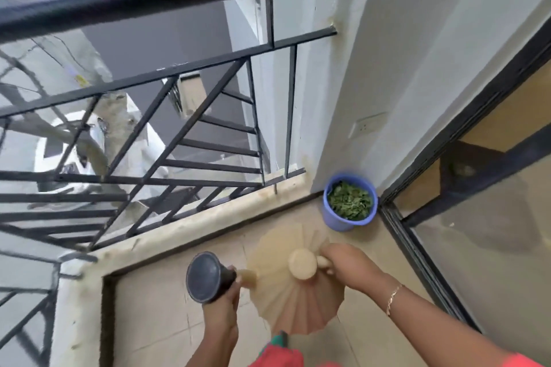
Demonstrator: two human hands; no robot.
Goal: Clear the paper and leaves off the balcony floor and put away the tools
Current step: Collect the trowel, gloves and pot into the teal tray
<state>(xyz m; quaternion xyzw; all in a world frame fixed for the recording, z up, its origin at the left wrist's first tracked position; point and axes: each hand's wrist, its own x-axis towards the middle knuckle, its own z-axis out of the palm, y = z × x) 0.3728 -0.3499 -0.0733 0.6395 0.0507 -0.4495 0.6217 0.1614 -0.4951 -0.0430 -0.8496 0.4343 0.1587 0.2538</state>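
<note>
Right hand: the right hand [343,262] is curled around a pale handle [301,264], seen almost end-on as a round knob; a thin bracelet sits on the wrist
Left hand: the left hand [223,298] is clenched on a dark round-ended tool [205,277]; a pale stub pokes from it towards the right; what kind of tool it is I cannot tell
Below the hands: a tan fan-shaped head [292,307] spreads under the pale handle, blurred; probably a broom
Floor: the tiled floor [167,322] near the hands shows no paper or leaves that I can make out
Task's thing: the leaves [349,202] lie in a blue bucket [337,222], filled close to the rim, in the far right corner against the wall and just beside the sliding door [477,232]
Stage, as I judge it: sweeping looks done; the tools remain to be put away
Risk: the fan-shaped head is near the bucket; a careless swing could tip it and scatter the leaves
Risk: the railing [179,140] to the left has wide gaps above the kerb [208,223]; a loose grip could send a tool through
Risk: with both hands full, a long handle could strike the glass on the right
</note>
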